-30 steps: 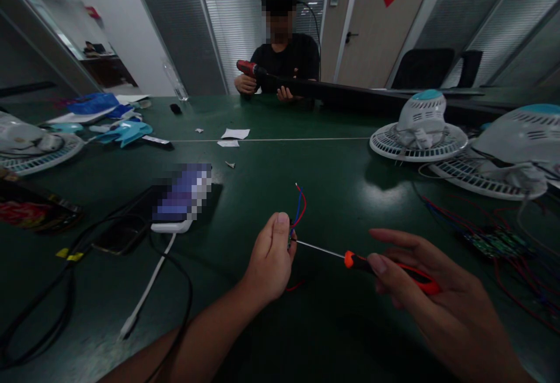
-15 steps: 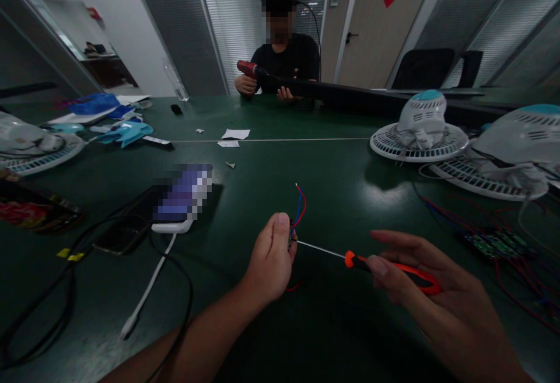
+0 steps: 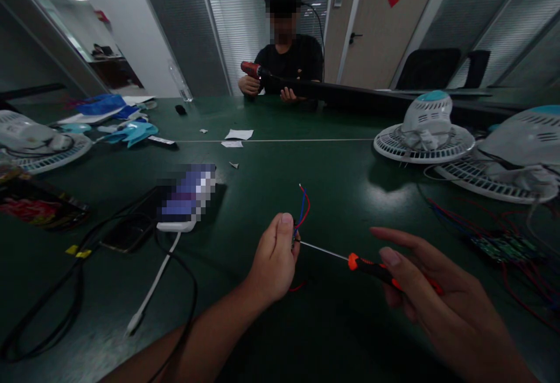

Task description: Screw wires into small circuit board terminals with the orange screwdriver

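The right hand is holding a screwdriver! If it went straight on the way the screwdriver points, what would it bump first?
Probably the small board held in the left hand: the tip of the screwdriver in the right hand seems close against it, though depth is unclear.

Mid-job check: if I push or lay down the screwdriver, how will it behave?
The screwdriver should stay stiff: its shaft is straight and looks metallic. It is probably handle-heavy, since the handle is much thicker. That handle looks rounded, so it might roll if laid down and nudged.
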`<state>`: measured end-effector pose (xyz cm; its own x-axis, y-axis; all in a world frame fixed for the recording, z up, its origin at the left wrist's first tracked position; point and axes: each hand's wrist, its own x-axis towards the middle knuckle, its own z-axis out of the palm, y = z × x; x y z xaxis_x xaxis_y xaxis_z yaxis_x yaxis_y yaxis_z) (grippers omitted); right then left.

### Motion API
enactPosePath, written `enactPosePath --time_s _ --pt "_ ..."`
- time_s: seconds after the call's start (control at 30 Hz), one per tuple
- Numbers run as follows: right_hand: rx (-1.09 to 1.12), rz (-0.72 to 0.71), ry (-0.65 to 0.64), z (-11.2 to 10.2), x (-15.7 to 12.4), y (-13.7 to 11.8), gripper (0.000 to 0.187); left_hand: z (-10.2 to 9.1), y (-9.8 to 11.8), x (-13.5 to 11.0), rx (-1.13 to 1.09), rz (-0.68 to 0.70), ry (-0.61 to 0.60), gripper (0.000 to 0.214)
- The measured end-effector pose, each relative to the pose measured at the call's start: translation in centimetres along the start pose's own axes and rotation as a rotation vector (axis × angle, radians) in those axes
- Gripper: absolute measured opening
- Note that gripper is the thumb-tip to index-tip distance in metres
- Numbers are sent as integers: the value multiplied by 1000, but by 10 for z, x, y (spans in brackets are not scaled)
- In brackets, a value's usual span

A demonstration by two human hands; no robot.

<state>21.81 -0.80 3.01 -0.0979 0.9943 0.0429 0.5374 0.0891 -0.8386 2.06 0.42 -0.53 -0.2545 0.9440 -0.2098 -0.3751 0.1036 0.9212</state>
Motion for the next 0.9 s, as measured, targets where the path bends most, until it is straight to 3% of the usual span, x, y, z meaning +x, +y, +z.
enactPosePath --time_s 0.2,0.9 --pt "-29 -108 28 -2 0 -1 39 -1 -1 0 -34 -22 -16 45" --pt "10 -119 76 -1 1 -3 34 -2 -3 2 13 7 -12 46"
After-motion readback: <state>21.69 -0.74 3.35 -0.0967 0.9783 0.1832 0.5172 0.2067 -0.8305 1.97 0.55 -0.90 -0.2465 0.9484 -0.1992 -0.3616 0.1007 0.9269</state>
